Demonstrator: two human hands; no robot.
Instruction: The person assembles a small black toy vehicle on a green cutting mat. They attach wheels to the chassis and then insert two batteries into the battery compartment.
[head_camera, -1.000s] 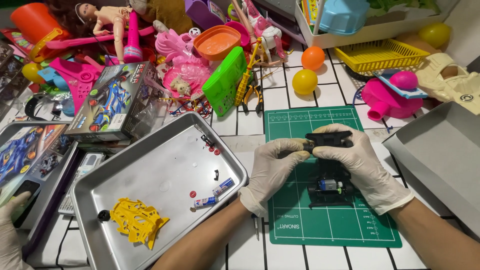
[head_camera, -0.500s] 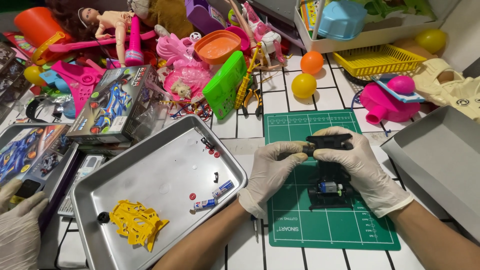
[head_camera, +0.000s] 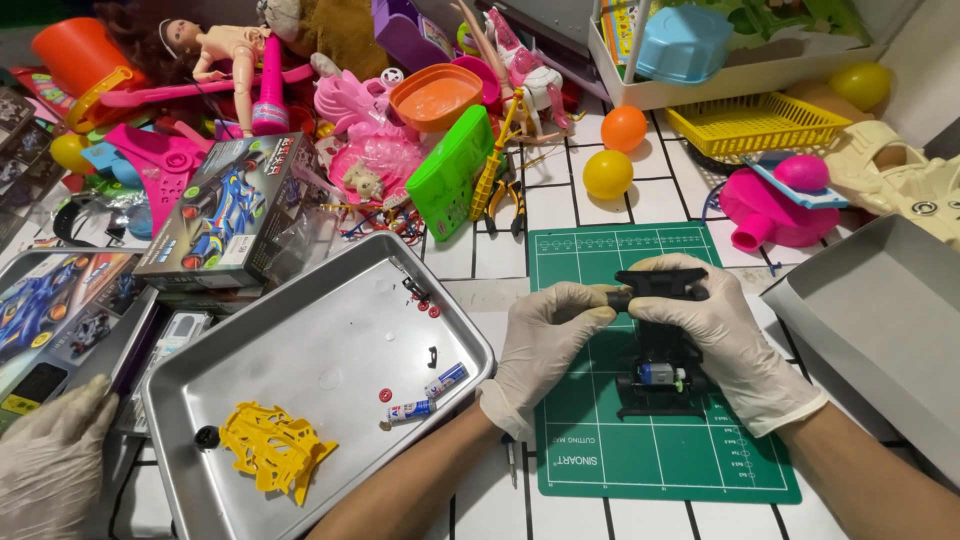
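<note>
The black toy car frame (head_camera: 660, 350) is lying lengthwise, front pointing away; the left hand (head_camera: 540, 345) and right hand (head_camera: 715, 335) are both closing around its front end.

a toy workbench: cutting mat (head_camera: 650, 450), parts tray (head_camera: 330, 350), heaped toys (head_camera: 380, 150).

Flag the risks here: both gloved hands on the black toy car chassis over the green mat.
1. The left hand and right hand grip only the front end of the black toy car chassis; the grip may slip in gloves.
2. Small red parts and two batteries lie loose in the metal tray; a bump could scatter them.
3. Another person's gloved hand is near the tray's corner.
</note>
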